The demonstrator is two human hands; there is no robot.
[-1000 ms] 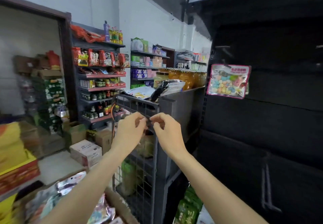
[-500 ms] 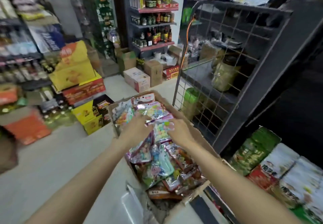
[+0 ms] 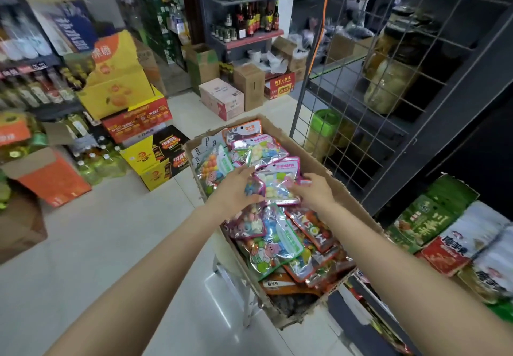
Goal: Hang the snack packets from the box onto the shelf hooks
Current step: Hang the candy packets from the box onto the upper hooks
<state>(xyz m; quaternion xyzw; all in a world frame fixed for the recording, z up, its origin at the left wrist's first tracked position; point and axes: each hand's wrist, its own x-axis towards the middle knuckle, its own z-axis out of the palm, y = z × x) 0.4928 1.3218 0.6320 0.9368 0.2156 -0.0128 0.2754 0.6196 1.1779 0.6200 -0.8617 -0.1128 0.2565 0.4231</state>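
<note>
Fingers (image 3: pixel 245 173) of both hands rest spread on snack packets (image 3: pixel 279 182).

The floor (image 3: pixel 91 244) is pale, shiny tile. A dark shelf with a wire grid side (image 3: pixel 369 83) stands on the right. Bottles (image 3: pixel 249 19) fill a shelf at the back. Yellow and orange boxes (image 3: pixel 122 89) are stacked on the left, with brown boxes (image 3: pixel 249 86) behind.

Glossy clear-plastic snack packets (image 3: pixel 279 186) in a rough, torn cardboard box (image 3: pixel 327 166); shiny tiled floor (image 3: pixel 111 233); metal wire rack (image 3: pixel 369 83).
</note>
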